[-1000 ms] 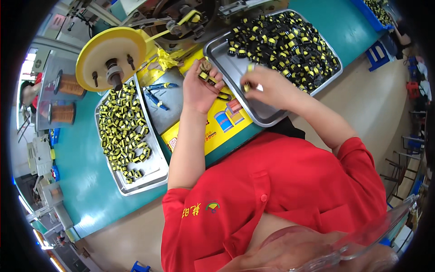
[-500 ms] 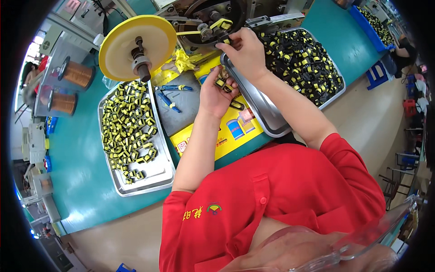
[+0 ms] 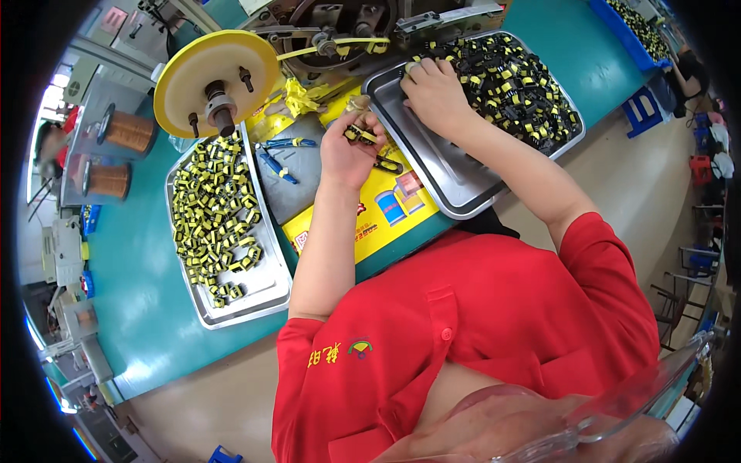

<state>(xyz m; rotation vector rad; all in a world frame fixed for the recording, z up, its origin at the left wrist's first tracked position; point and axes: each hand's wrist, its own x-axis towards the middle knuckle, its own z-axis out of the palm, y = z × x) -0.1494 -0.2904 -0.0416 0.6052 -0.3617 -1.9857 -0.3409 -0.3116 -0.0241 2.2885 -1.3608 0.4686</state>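
My left hand point(image 3: 349, 154) is palm up with its fingers curled around a few small black-and-yellow wound bobbins point(image 3: 360, 134). Over the upper left part of the right metal tray point(image 3: 457, 181), my right hand point(image 3: 438, 94) pinches a bobbin point(image 3: 411, 68) that its fingers mostly hide. Many more bobbins point(image 3: 517, 92) lie heaped in that tray, right beside the hand. To the left, another metal tray point(image 3: 266, 297) holds a pile of similar yellow-and-black bobbins point(image 3: 216, 208). Two blue-handled hand tools point(image 3: 278, 166) rest on a grey plate point(image 3: 289, 193) between the trays.
A yellow tape reel point(image 3: 174, 89) stands above the left tray; its tape point(image 3: 301, 52) runs to a machine point(image 3: 340, 23) at the back. Yellow tape scraps point(image 3: 299, 96) lie near it. Copper wire spools point(image 3: 127, 130) stand at left. A blue bin point(image 3: 629, 35) sits far right.
My right hand has moved from the machine's spindle to the right tray, carrying a bobbin. My left hand has shifted slightly left, still holding its bobbins. The tape reel has turned.
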